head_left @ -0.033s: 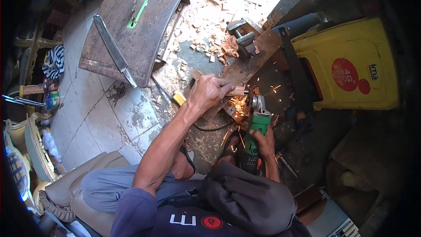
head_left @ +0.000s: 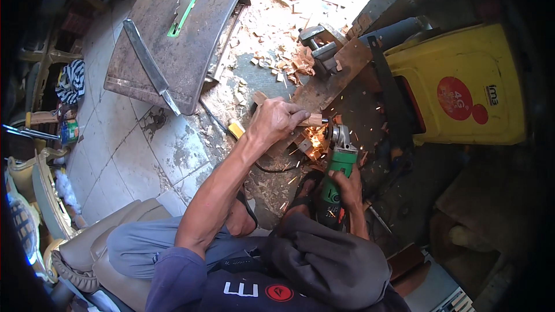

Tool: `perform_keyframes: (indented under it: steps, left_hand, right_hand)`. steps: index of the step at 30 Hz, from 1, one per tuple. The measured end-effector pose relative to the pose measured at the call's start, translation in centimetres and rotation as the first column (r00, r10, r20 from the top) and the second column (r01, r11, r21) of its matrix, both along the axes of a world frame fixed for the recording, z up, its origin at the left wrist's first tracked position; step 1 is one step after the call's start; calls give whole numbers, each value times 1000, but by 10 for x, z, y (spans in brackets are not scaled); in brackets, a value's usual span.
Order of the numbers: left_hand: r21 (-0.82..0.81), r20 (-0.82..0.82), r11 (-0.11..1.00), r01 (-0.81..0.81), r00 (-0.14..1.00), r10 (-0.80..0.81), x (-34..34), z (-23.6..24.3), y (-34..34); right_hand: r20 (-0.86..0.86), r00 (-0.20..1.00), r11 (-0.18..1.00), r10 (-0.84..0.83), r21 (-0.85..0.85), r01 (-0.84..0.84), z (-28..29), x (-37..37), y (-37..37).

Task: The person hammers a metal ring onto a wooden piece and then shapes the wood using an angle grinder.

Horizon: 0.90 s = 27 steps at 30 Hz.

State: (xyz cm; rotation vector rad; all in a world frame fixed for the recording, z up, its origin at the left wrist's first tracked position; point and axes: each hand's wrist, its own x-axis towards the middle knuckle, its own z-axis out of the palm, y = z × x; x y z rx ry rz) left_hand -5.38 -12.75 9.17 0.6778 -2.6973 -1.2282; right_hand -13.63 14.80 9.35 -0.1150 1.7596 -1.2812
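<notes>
My left hand (head_left: 276, 120) is closed round a piece with a wooden handle (head_left: 313, 119). A short dark metal end sticks out of it toward the right; what kind of tool it is I cannot tell. My right hand (head_left: 348, 188) grips the green body of an angle grinder (head_left: 342, 164). Its grinding head meets or nearly meets that metal end, and orange sparks (head_left: 315, 140) spray down and outward. The exact contact is hidden by the sparks. Beneath my left hand runs a wooden board (head_left: 324, 89), with a metal clamp-like block (head_left: 325, 52) beside its far end.
A brown metal-topped saw table (head_left: 165, 69) with a green slot insert stands at far left, a long steel blade (head_left: 147, 60) lying on it. Wood chips (head_left: 283, 63) litter the floor. A yellow plastic panel (head_left: 462, 98) stands right. A black cable (head_left: 277, 170) crosses near my feet.
The sparks have a different spread, with more specks scattered to the right and near my feet. Both hands, the grinder and the wooden-handled piece hold practically the same place.
</notes>
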Motion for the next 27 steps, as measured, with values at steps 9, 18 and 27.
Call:
perform_keyframes:
  steps: [9,18,27]
  left_hand:
    - [-7,-23,1000,6,1000,-6,0,-1,1]
    - [26,24,1000,5,1000,-5,-1,3,1]
    - [-29,-6,1000,11,1000,-11,1,-5,0]
  right_hand:
    - [37,999,998,-29,-45,31,-18,-2,6]
    - [-48,999,999,15,-32,-16,-34,-4,12]
    - [14,1000,1000,10,5,-10,-30,-6,5]
